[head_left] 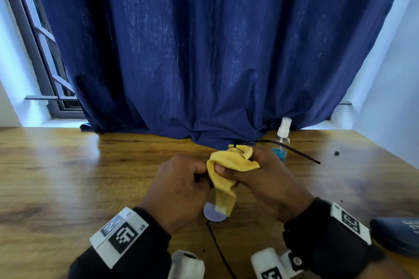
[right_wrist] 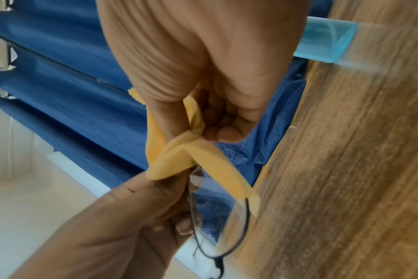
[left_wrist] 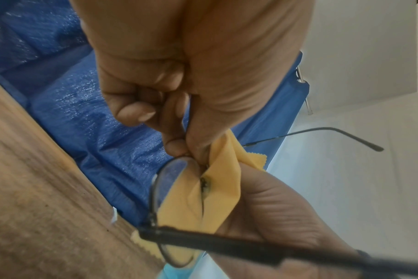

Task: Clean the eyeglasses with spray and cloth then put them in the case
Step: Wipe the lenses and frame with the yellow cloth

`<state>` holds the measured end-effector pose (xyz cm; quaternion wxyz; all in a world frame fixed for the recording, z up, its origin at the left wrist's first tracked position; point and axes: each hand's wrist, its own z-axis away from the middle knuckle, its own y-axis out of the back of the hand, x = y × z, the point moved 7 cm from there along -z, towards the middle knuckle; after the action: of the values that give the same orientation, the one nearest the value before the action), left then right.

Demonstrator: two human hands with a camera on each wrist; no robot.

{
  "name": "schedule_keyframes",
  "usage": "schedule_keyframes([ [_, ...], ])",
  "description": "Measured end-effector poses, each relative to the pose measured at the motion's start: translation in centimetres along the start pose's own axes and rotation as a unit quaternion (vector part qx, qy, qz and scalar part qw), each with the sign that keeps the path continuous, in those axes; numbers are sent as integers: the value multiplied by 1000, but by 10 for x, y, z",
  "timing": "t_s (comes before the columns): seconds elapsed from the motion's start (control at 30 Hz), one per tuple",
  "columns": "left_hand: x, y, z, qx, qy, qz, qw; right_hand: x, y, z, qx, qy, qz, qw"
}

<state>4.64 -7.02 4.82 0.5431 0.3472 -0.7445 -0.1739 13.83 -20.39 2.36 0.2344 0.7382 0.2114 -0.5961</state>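
- The blue curtain (head_left: 204, 52) hangs behind the wooden table (head_left: 68, 165) and its lower folds lie on the table's far edge.
- A dark case (head_left: 399, 235) lies on the table at the right side, near the right wrist.
- The spray bottle (head_left: 282, 140) stands upright near the curtain, beyond the right hand; it has a white pump head and blue liquid in its lower part.
- The left hand (head_left: 179, 188) has curled fingers and pinches the eyeglasses (left_wrist: 170, 207) at the frame, beside the bridge, above the table.
- The right hand (head_left: 256, 176) has fingers and thumb closed on the yellow cloth (head_left: 229, 165), which is wrapped around one lens.
- The cloth hangs down between the two hands and partly covers the other lens (head_left: 214, 212), which shows below them.
- One thin dark temple arm (head_left: 294, 150) points out to the right, in front of the bottle; the other runs down toward the person.
- A small dark object (head_left: 336, 153) lies on the table to the right of the bottle.
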Motion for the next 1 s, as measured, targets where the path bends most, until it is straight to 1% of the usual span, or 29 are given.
schedule_keyframes([
  [0.07, 1, -2, 0, -3, -1, -1, 1000, -2, 4, 2, 37, 13, 23, 999],
  [0.2, 5, -6, 1, -12, -12, 16, 1000, -15, 4, 9, 68, 65, -7, 996],
  [0.3, 6, -8, 2, -21, -1, 54, 998, -18, 6, 7, 67, 65, 1, 996],
  [0.43, 6, -6, 3, -26, 2, 68, 997, -19, 12, 3, 69, 87, 99, 989],
  [0.53, 3, -2, 2, -10, 15, 53, 998, -23, 12, 2, 33, 103, 104, 989],
  [0.63, 3, -1, 3, -3, 7, 28, 1000, -23, 9, 2, 15, 104, 96, 990],
  [0.73, 2, -3, 2, -10, -6, 4, 1000, -22, 8, 3, 44, 98, 104, 989],
  [0.83, 3, -4, 2, -17, 0, 14, 1000, -25, 11, 7, 71, 82, 111, 988],
  [0.93, 3, -6, 2, -24, 13, 50, 998, -31, 19, 7, 97, 77, 186, 975],
  [1.0, 1, -5, 2, -21, 9, 48, 999, -32, 24, 6, 99, 69, 240, 963],
])
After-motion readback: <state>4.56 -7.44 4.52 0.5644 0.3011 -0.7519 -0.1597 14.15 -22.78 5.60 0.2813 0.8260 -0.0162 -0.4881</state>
